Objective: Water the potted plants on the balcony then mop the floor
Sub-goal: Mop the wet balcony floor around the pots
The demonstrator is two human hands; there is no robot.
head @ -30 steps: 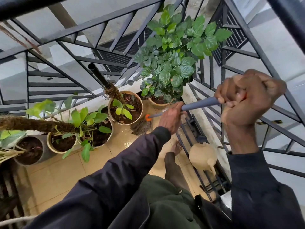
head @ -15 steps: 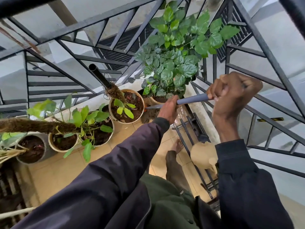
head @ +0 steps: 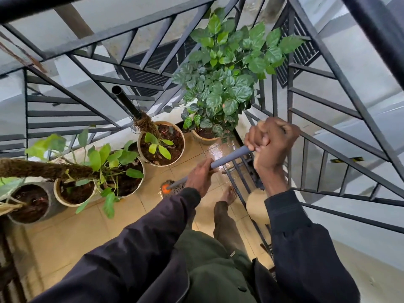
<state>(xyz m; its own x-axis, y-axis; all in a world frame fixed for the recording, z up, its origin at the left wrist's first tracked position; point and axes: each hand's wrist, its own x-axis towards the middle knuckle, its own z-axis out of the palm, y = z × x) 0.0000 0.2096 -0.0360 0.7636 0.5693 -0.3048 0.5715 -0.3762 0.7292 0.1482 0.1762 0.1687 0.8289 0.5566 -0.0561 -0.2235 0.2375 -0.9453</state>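
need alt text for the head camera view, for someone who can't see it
Seen from above, a person's left hand and right hand grip a grey mop handle, its orange-collared mop head on the glossy beige tiled floor. Leafy potted plants line the black metal railing.

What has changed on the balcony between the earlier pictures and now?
The mop head went forward toward the bushy plant's pot, then came back near the person's bare foot; shiny wet tiles now show by that pot. The left hand and right hand kept gripping the mop handle. The other plant pots and the watering can did not move.
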